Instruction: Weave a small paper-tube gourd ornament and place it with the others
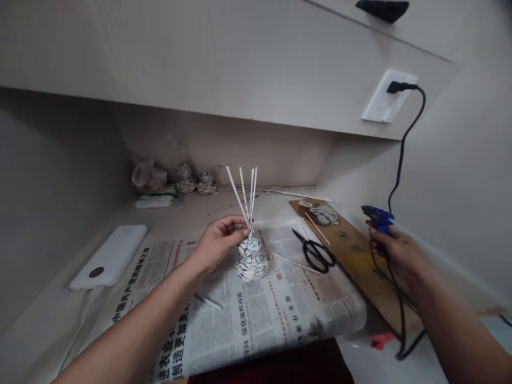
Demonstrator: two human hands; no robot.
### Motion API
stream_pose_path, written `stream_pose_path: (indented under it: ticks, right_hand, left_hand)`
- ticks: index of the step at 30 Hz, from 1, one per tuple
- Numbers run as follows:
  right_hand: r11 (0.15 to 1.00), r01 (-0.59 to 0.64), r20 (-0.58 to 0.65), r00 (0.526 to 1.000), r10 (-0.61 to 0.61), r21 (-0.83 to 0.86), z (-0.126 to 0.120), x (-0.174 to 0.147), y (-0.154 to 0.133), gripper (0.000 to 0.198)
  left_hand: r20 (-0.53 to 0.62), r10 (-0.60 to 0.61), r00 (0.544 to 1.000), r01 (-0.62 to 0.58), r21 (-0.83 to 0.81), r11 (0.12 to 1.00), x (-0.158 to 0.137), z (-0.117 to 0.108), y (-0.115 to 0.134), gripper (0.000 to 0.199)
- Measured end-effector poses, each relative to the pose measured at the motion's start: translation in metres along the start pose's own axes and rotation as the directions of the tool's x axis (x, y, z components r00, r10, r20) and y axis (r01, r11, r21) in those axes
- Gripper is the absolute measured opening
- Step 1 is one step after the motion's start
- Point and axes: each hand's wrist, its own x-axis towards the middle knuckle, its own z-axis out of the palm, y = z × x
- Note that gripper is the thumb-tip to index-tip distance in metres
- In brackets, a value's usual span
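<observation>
While printed newspaper point(224, 333) spreads flat in front, the left hand point(220, 238) pinches thin, straight paper sticks point(252, 200) rising from a knobbly, two-bulged woven piece point(251, 262) over it. The right hand point(398, 250) grips a blue glue gun point(378, 216). Farther, two similar woven pieces point(207, 183) stand near the back wall point(276, 154).

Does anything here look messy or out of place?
Nothing looks spilled or broken. The one untidy thing is the black cord of the blue glue gun: below the right hand it dangles in loose loops around the cardboard's near end, so it might snag.
</observation>
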Motion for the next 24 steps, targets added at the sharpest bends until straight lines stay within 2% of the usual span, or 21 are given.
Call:
stream_pose_path:
  ticks: [1, 3, 6, 8, 10, 13, 15, 20, 24]
  right_hand:
    - [0.987, -0.065, 0.049, 0.997, 0.059, 0.149, 0.005, -0.005, -0.008, 0.038]
    - [0.931, -0.182, 0.203, 0.972, 0.122, 0.315, 0.018, -0.02, -0.023, 0.042]
    - [0.934, -0.176, 0.324, 0.943, 0.069, 0.311, 0.04, -0.051, -0.042, 0.04]
    - [0.97, -0.059, 0.347, 0.938, -0.028, 0.236, 0.054, -0.073, -0.053, 0.034]
    - [0.991, 0.071, 0.431, 0.895, -0.115, 0.117, 0.067, -0.094, -0.063, 0.03]
    - [0.958, 0.285, 0.495, 0.835, -0.24, -0.016, 0.081, -0.117, -0.076, 0.024]
    - [0.926, 0.369, 0.533, 0.801, -0.273, -0.08, 0.088, -0.126, -0.081, 0.022]
    - [0.896, 0.429, 0.594, 0.753, -0.284, -0.116, 0.097, -0.132, -0.081, 0.024]
    - [0.872, 0.461, 0.581, 0.76, -0.292, -0.164, 0.099, -0.131, -0.079, 0.023]
  left_hand:
    - [0.001, -0.003, 1.0, 0.003, -0.002, 1.0, 0.0, 0.0, -0.001, 0.02]
    - [0.008, -0.007, 1.0, 0.007, -0.011, 1.0, -0.001, 0.0, -0.002, 0.019]
    - [0.025, -0.021, 0.999, 0.021, -0.018, 1.0, -0.002, 0.001, -0.003, 0.019]
    - [0.028, -0.032, 0.999, 0.032, -0.015, 0.999, -0.004, 0.003, -0.002, 0.02]
    - [0.029, -0.041, 0.999, 0.041, -0.01, 0.999, -0.005, 0.004, -0.002, 0.02]
    - [0.037, -0.045, 0.998, 0.045, -0.003, 0.999, -0.006, 0.006, -0.001, 0.02]
    - [0.042, -0.04, 0.998, 0.04, 0.004, 0.999, -0.006, 0.006, -0.002, 0.019]
    - [0.075, -0.032, 0.997, 0.032, 0.009, 0.999, -0.007, 0.006, -0.002, 0.018]
    - [0.083, -0.023, 0.996, 0.021, 0.025, 0.999, -0.008, 0.007, -0.001, 0.017]
